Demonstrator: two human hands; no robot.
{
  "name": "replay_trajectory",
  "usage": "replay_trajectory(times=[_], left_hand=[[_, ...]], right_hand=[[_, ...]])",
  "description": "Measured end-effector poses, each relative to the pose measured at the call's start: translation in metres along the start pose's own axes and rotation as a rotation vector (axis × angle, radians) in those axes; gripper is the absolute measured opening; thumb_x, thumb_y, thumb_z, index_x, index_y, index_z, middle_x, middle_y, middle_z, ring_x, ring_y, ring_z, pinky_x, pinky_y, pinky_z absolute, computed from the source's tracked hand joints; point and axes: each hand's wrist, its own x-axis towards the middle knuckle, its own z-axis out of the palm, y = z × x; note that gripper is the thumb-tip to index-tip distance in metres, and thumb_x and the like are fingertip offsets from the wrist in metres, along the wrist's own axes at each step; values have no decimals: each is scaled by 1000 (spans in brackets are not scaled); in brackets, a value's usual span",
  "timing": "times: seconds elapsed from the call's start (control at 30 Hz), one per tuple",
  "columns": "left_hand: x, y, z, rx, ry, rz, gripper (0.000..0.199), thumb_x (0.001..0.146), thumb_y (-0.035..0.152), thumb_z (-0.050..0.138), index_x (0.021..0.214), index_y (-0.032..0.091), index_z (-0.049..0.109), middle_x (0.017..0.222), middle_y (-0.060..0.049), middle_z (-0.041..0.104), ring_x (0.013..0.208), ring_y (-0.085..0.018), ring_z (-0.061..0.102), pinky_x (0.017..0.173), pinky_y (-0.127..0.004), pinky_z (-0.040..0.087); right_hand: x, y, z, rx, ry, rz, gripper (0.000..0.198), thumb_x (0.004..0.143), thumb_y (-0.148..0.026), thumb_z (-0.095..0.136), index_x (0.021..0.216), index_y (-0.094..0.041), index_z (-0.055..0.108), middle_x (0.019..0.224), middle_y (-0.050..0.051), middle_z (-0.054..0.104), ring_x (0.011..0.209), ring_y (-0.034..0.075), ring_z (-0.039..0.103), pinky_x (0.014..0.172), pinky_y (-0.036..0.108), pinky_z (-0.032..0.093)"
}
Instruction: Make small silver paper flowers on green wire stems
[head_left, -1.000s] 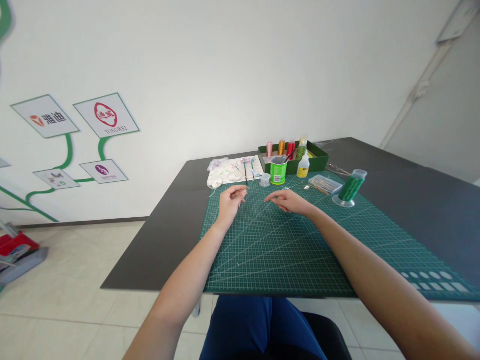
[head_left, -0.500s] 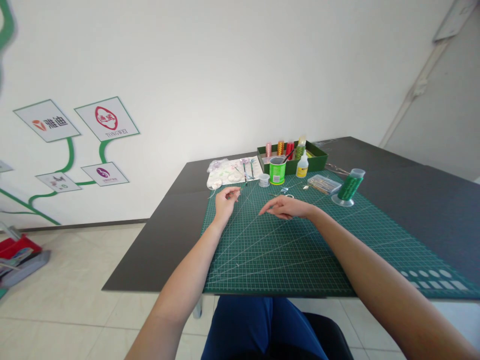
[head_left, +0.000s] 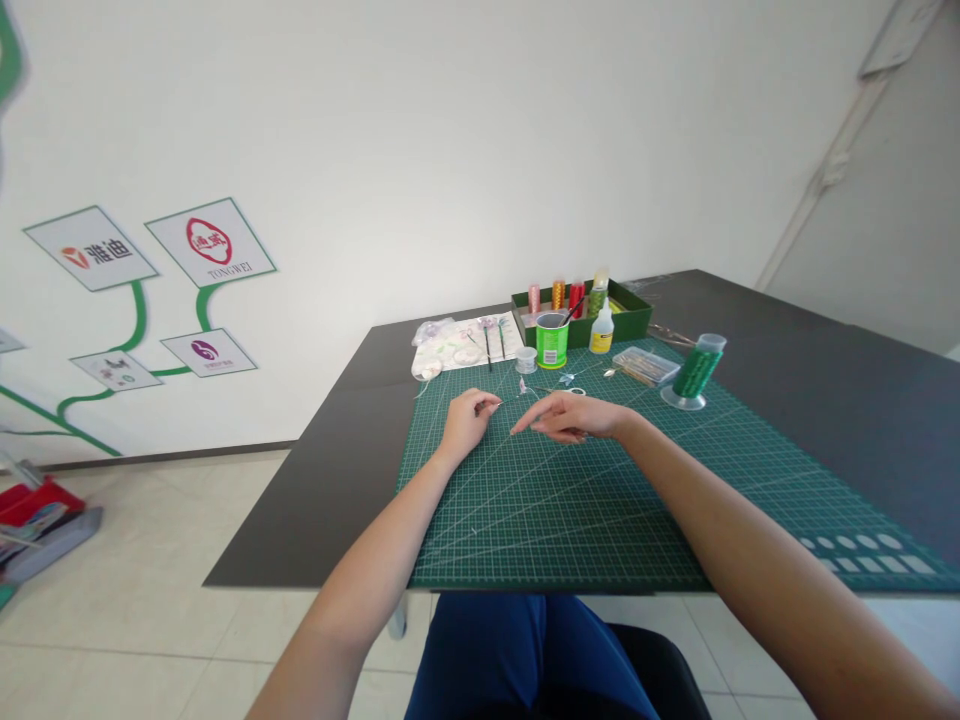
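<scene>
My left hand (head_left: 466, 420) is over the left part of the green cutting mat (head_left: 555, 520), thumb and fingertips pinched together. A small pale tip shows at the pinch; what it belongs to is too small to name. Just beyond those fingertips is a small white and purple piece (head_left: 523, 385); whether it is joined to what I hold, I cannot tell. My right hand (head_left: 566, 415) hovers palm down to the right, index finger stretched out and the others loosely bent, with nothing visible in it. Scissors (head_left: 576, 391) lie just behind it, partly hidden.
Behind the hands stand a green tin (head_left: 552, 345), a glue bottle (head_left: 602, 330) and a green box (head_left: 637, 322) of thread spools. A clear case (head_left: 646, 366) and a green thread spool (head_left: 697, 372) are at right. White paper (head_left: 442, 350) with thin stems lies back left.
My left hand has come nearer and to the right, closer to my right hand. The small white and purple piece now shows beyond its fingertips. My right hand has barely shifted.
</scene>
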Motion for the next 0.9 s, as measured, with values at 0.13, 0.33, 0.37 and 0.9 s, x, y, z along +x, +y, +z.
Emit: replay_trajectory(times=[0.13,0.33,0.37,0.9], left_hand=[[-3,6,2,64,-87,53,17,87,7,66,92,18,78,83,-3,70,75,-13,61,71,-25,47],[-6,15,3,115,-216,93,16,90,9,65,91,18,77,85,-3,70,77,-14,62,74,-26,46],[-7,16,3,117,-229,105,16,90,8,65,92,18,77,85,-3,70,78,-14,63,75,-26,46],[-9,25,4,119,-346,197,20,91,8,62,95,19,78,94,-5,74,90,-18,69,83,-30,51]], right_hand=[[-2,-2,1,41,19,-37,46,98,-36,62,133,-8,66,43,-10,44,34,4,30,36,18,23],[-4,-6,3,119,116,-74,51,96,-35,63,139,-7,62,41,-11,42,34,5,27,36,20,20],[-4,-6,3,133,138,-78,52,95,-34,63,140,-6,61,41,-11,41,34,5,27,36,20,20],[-6,-10,1,155,379,-75,59,92,-30,64,145,-6,56,38,-12,37,35,6,22,39,22,17]])
